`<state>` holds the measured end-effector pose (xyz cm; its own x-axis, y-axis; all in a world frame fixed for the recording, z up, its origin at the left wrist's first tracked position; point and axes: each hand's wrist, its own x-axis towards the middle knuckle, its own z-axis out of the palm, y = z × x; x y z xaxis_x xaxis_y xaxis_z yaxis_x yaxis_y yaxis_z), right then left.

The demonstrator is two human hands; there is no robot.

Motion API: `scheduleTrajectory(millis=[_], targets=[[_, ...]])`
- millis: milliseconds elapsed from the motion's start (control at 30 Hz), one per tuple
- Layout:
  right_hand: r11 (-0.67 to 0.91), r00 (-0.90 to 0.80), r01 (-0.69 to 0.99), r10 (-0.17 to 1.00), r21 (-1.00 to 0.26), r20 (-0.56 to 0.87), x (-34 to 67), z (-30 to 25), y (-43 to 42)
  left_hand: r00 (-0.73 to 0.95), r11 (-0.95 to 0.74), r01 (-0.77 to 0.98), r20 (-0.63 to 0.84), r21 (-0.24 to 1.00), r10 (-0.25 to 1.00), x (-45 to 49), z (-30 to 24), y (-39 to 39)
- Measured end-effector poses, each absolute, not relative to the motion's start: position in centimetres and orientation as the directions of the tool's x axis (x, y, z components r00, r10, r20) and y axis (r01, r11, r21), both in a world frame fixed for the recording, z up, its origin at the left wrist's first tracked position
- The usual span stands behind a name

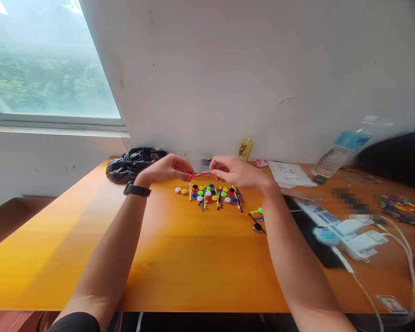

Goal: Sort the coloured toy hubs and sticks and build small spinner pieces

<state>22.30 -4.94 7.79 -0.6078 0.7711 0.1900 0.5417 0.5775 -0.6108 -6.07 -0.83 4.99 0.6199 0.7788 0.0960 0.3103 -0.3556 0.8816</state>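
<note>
My left hand [168, 168] and my right hand [233, 171] are raised over the far middle of the orange table [180, 258]. Both pinch the ends of a thin red stick [199, 174] held level between them. Just below lies a cluster of small coloured discs and sticks [210, 193], red, blue, yellow, green, white and black. A few loose pieces, green and black [257, 219], lie to the right of my right forearm. A black watch [136, 189] sits on my left wrist.
A crumpled black bag [133, 162] lies at the back left by the wall. At the right are a white power strip with cables [346, 230], a dark phone [311, 230], papers [290, 174], a water bottle [346, 146] and a yellow tag [245, 150].
</note>
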Motion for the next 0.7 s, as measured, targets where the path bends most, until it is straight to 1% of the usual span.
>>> scheduleTrajectory(millis=[67, 133, 233, 300, 467, 533, 700], targets=[[0.601, -0.623, 0.54, 0.756, -0.589, 0.201, 22.0, 7.8, -5.0, 0.631, -0.362, 0.262, 0.125, 0.894, 0.766, -6.1, 5.1, -0.8], [0.614, -0.631, 0.532, 0.747, -0.583, 0.21, 21.7, 7.8, -5.1, 0.657, -0.337, 0.224, 0.114, 0.914, 0.745, -6.0, 5.2, -1.0], [0.624, -0.636, 0.519, 0.739, -0.584, 0.223, 21.3, 7.7, -5.3, 0.708, -0.311, 0.207, 0.077, 0.928, 0.702, -5.8, 5.7, -1.5], [0.63, -0.636, 0.517, 0.736, -0.58, 0.233, 21.1, 7.8, -5.3, 0.72, -0.339, 0.209, 0.091, 0.917, 0.688, -5.5, 6.2, -2.1], [0.631, -0.622, 0.523, 0.742, -0.573, 0.249, 21.1, 7.9, -5.5, 0.669, -0.455, 0.28, 0.168, 0.845, 0.724, -4.7, 7.6, -3.6], [0.634, -0.619, 0.526, 0.743, -0.567, 0.256, 21.0, 7.9, -5.5, 0.666, -0.498, 0.303, 0.194, 0.813, 0.721, -4.4, 7.8, -3.8], [0.643, -0.608, 0.552, 0.746, -0.531, 0.271, 20.7, 7.9, -5.6, 0.632, -0.633, 0.371, 0.314, 0.68, 0.708, -3.6, 7.4, -3.8]])
